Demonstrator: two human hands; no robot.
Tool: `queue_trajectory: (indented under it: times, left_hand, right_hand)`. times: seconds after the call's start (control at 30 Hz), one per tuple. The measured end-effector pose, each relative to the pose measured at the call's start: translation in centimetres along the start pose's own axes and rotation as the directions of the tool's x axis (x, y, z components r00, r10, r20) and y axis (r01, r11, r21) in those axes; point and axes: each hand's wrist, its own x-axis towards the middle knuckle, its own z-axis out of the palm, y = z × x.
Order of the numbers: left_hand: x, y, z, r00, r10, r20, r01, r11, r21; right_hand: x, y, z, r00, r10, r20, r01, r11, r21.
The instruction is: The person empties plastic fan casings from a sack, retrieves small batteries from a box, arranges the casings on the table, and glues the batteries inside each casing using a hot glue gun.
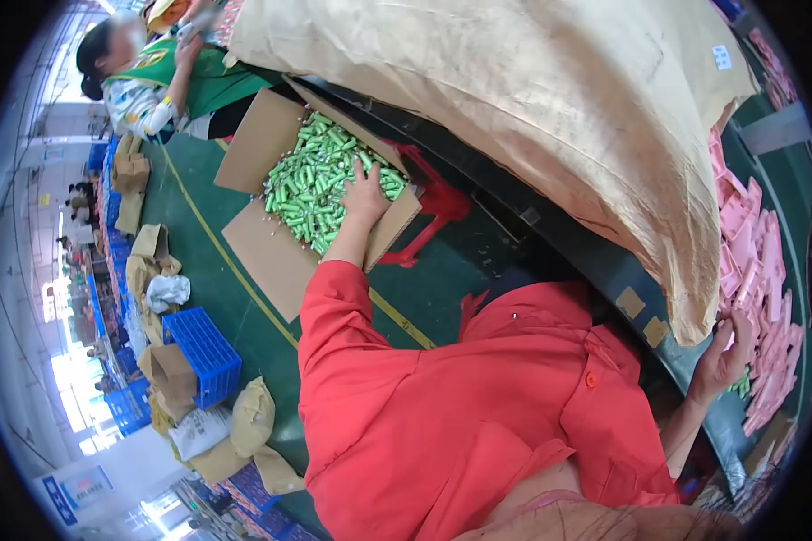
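Note:
My left hand (363,191) reaches into an open cardboard box (260,144), its fingers spread over a heap of small green cylinders (311,180) with shiny ends. The fingertips touch the pile; no piece is clearly gripped. Far to the right, my right hand (724,359) is over the table edge beside a pile of pink plastic pieces (756,270). Its fingers are curled towards the thumb, and whatever lies between them is too small to make out. A few green pieces (742,384) lie just under that hand.
A large brown paper sheet (514,81) covers much of the dark-edged table (604,261). Red stool legs (429,203) stand beneath. A co-worker in a green apron (158,68) is beyond the box. Blue crates (203,356) and sacks (253,415) line the green floor at left.

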Motion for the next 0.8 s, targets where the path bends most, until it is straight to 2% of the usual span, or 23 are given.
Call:
queue_trajectory:
  times: [0.1, 0.13, 0.2, 0.3, 0.4, 0.63, 0.67, 0.7, 0.73, 0.77, 0.8]
  left_hand:
    - [1.3, 0.1, -0.9, 0.994, -0.008, 0.112, 0.007, 1.0, 0.007]
    - [0.5, 0.8, -2.0, 0.997, 0.021, 0.072, -0.02, 1.0, -0.007]
    - [0.5, -0.2, 0.2, 0.997, 0.063, 0.045, -0.062, 0.998, -0.01]
    - [0.6, -0.1, 0.2, 0.996, 0.091, 0.018, -0.09, 0.995, -0.035]
    - [1.7, 0.9, -0.2, 0.988, -0.047, 0.148, 0.044, 0.999, 0.025]
    - [1.7, 0.5, 0.1, 0.986, -0.045, 0.163, 0.051, 0.998, -0.03]
    - [1.5, -1.0, 1.1, 0.994, 0.065, 0.087, -0.06, 0.996, -0.063]
    - [3.1, -4.3, 5.4, 0.992, 0.122, -0.045, -0.124, 0.99, -0.06]
    - [2.5, -4.0, 4.2, 0.989, 0.149, 0.012, -0.145, 0.978, -0.152]
    - [3.8, -5.4, 6.1, 0.982, 0.188, 0.009, -0.187, 0.978, -0.098]
    - [3.6, -4.8, 5.4, 0.986, 0.139, 0.088, -0.118, 0.971, -0.206]
  right_hand:
    - [-0.9, -0.3, 0.5, 0.999, 0.039, -0.024, -0.039, 0.999, 0.01]
    - [-1.3, -0.3, 0.4, 0.999, 0.022, -0.034, -0.022, 1.0, -0.007]
    - [-2.0, -0.6, 0.3, 0.997, 0.0, -0.072, -0.002, 1.0, -0.025]
    - [-3.8, -0.6, -0.6, 0.992, 0.049, -0.115, -0.059, 0.994, -0.093]
    - [-5.6, -0.6, -1.0, 0.98, 0.131, -0.151, -0.142, 0.987, -0.068]
    - [-7.9, 1.1, -2.6, 0.967, 0.144, -0.209, -0.157, 0.987, -0.045]
    - [-8.0, 1.0, -2.9, 0.967, 0.134, -0.215, -0.155, 0.984, -0.082]
    - [-7.9, 1.0, -3.0, 0.974, 0.106, -0.2, -0.134, 0.982, -0.131]
    - [-7.9, 1.0, -3.2, 0.974, 0.082, -0.21, -0.127, 0.969, -0.212]
    - [-7.1, 0.1, -3.2, 0.98, 0.065, -0.187, -0.115, 0.957, -0.265]
    - [-5.9, -1.5, -3.2, 0.981, 0.067, -0.181, -0.125, 0.936, -0.33]
